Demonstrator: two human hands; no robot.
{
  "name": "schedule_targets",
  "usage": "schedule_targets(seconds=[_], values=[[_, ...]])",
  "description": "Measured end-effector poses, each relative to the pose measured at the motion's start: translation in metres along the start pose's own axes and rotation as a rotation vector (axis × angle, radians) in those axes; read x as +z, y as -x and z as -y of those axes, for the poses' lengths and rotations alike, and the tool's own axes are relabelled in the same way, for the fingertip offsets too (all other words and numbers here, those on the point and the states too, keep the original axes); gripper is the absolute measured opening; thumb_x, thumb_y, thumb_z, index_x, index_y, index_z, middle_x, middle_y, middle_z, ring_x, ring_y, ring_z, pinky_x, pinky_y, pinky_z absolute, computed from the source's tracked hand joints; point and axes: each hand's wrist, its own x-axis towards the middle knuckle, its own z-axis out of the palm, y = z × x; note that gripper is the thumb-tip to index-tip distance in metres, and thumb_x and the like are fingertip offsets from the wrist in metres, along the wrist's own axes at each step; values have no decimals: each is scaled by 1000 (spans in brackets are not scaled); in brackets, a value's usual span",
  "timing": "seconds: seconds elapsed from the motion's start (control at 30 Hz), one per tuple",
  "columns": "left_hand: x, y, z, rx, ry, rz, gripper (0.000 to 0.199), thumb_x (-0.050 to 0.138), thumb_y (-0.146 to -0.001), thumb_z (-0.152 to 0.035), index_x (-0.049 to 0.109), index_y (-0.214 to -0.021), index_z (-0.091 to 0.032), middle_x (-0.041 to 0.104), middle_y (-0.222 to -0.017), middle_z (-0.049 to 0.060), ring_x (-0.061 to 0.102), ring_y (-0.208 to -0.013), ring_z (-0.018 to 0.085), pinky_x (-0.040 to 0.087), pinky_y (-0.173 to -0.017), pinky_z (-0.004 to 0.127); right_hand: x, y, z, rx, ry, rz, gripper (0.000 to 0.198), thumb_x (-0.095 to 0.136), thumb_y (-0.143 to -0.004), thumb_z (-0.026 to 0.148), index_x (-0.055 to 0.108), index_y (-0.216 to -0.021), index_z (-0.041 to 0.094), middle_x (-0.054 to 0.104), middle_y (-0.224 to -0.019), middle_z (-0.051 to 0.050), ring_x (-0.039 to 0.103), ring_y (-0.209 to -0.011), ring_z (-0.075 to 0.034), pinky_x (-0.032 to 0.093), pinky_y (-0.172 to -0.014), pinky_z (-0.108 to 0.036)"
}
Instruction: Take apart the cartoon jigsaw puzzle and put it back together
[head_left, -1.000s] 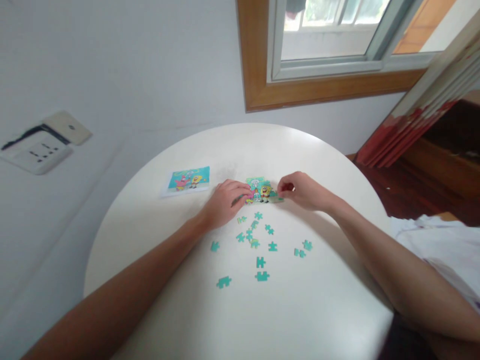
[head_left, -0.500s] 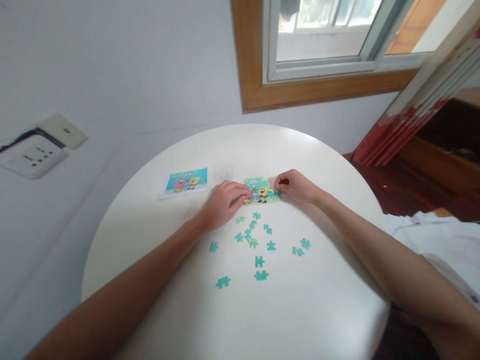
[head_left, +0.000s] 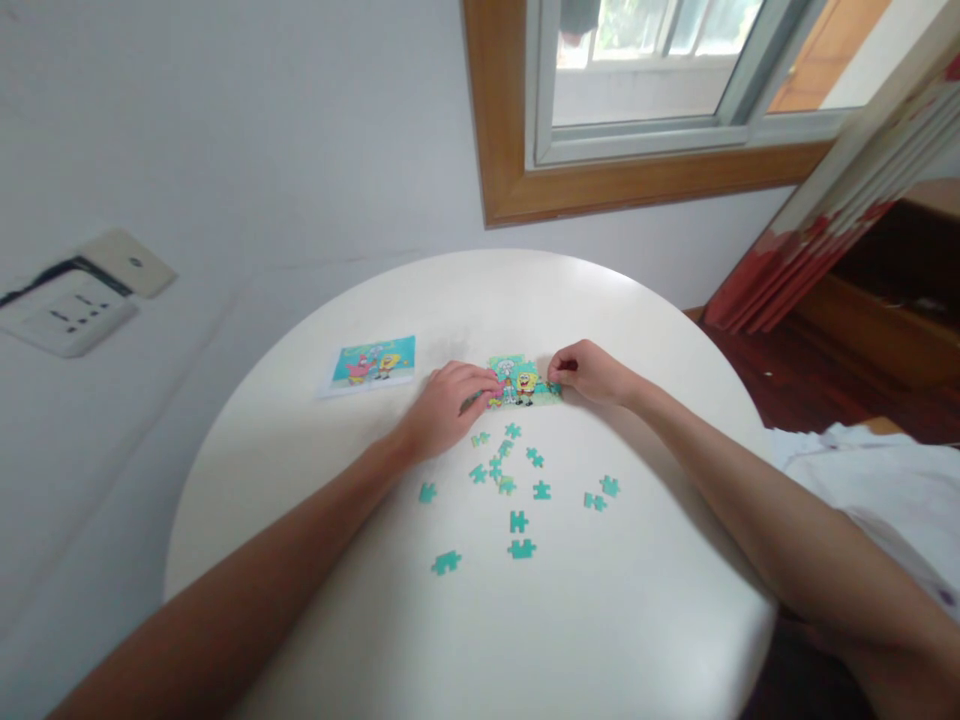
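A partly joined cartoon jigsaw [head_left: 519,380] lies on the round white table [head_left: 480,620], far of centre. My left hand [head_left: 448,405] rests on the table with its fingertips pressing the jigsaw's left edge. My right hand [head_left: 587,373] has its fingers curled at the jigsaw's right edge, pinching a small teal piece there. Several loose teal pieces [head_left: 517,485] are scattered nearer to me, between my forearms. A reference picture card [head_left: 370,364] lies to the left of my left hand.
A white wall with a socket plate [head_left: 67,310] is on the left. A wood-framed window [head_left: 637,110] is behind the table. A red and cream curtain [head_left: 832,220] and dark wooden floor are to the right. White cloth [head_left: 877,490] lies at the right edge.
My right hand has moved a little left, closing onto the jigsaw's right edge. The left hand stays in place. The view has shifted slightly.
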Motion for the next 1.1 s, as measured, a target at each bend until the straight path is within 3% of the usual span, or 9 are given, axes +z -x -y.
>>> schedule_targets(seconds=[0.5, 0.73, 0.87, 1.1], values=[[-3, -1, -3, 16, 10, -26, 25, 48, -99, -27, 70, -109, -22, 70, -113, 6, 60, -109, 21, 45, -97, 41, 4, 2, 5, -18, 192, -80, 6, 67, -75, 22, 68, -73, 16, 63, -66, -1, 51, -60, -12, 36, -58, -26], [-5, 1, 0, -5, -3, 45, 25, 51, -97, -26, 70, -112, -25, 67, -120, 6, 58, -114, 22, 44, -101, 42, -1, 3, 6, -28, 90, -59, 11, 66, -77, 26, 66, -74, 16, 62, -65, -1, 50, -60, -12, 36, -58, -26], [-3, 3, 3, 2, -20, 94, 25, 56, -95, -29, 70, -116, -26, 63, -125, 6, 56, -116, 23, 42, -103, 43, 1, 4, 6, -3, 152, -21, 10, 71, -71, 24, 66, -74, 16, 62, -65, 1, 50, -58, -11, 34, -56, -25], [2, 3, 1, 2, -41, 87, 26, 57, -94, -28, 70, -117, -26, 63, -123, 8, 56, -113, 23, 44, -101, 43, 0, 7, 17, -5, 258, -70, 4, 67, -76, 19, 68, -78, 16, 63, -71, -1, 51, -63, -12, 35, -62, -26]])
